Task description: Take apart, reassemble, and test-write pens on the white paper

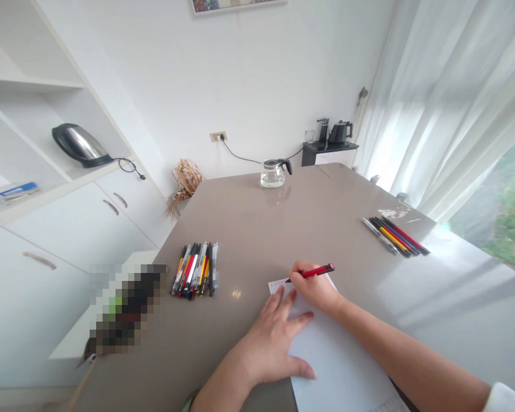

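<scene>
- Right hand (pixel 313 288) is pinching a probably light, stiff red pen (pixel 320 270) near its tip, finger contact showing unclearly.
- Left hand (pixel 276 332) is lying splayed, gripping nothing, on likely flimsy paper (pixel 335 366) beneath both hands.

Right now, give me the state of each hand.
Left hand: open, spread palm-down on the paper.
Right hand: closed, holding a red pen with its tip at the paper.

Counter (pixel 236 217) middle: open lane between left pens (pixel 194 270) and right pens (pixel 397 236).
Far side: glass pot (pixel 272 176) stands in the way, passable left or right.
Paper (pixel 326 355): left hand (pixel 277 337) and right hand (pixel 315 289) block its far part.
Near right: right forearm (pixel 395 346) bars low passage.
</scene>
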The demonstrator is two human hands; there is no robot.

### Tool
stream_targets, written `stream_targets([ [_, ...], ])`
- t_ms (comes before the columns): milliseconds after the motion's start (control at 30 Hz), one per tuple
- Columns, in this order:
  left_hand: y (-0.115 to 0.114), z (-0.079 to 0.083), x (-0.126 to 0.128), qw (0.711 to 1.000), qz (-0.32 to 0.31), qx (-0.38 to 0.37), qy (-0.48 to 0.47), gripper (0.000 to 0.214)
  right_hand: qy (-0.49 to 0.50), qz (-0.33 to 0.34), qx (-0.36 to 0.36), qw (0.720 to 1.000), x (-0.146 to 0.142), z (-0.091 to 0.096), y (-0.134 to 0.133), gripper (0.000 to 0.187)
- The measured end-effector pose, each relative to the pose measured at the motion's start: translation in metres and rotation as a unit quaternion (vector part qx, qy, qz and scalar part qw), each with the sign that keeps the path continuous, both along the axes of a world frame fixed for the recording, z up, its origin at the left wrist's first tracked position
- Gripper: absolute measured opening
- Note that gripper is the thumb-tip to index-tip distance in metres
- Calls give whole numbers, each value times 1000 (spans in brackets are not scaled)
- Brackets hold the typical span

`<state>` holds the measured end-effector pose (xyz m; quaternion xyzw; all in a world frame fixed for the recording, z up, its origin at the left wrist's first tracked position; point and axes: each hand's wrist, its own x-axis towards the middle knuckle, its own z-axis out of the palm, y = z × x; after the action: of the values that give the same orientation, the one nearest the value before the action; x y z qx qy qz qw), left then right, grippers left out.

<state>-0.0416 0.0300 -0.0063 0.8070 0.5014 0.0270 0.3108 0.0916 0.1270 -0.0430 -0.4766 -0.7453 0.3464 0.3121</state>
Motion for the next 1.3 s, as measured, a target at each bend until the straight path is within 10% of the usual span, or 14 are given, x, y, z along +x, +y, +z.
stream_targets([
  [333,0,3,0,1000,2,-3,3,85,132,-36,-74,988,5,1,5,18],
  [833,0,1,-2,1000,-1,5,-3,84,485,0,-239,841,38,42,19,37],
  [1100,1,3,-2,1000,-1,-2,2,83,502,-21,-150,852,57,58,27,22],
  [1300,1,3,-2,1000,0,-9,4,84,478,-5,-169,862,80,59,35,55],
])
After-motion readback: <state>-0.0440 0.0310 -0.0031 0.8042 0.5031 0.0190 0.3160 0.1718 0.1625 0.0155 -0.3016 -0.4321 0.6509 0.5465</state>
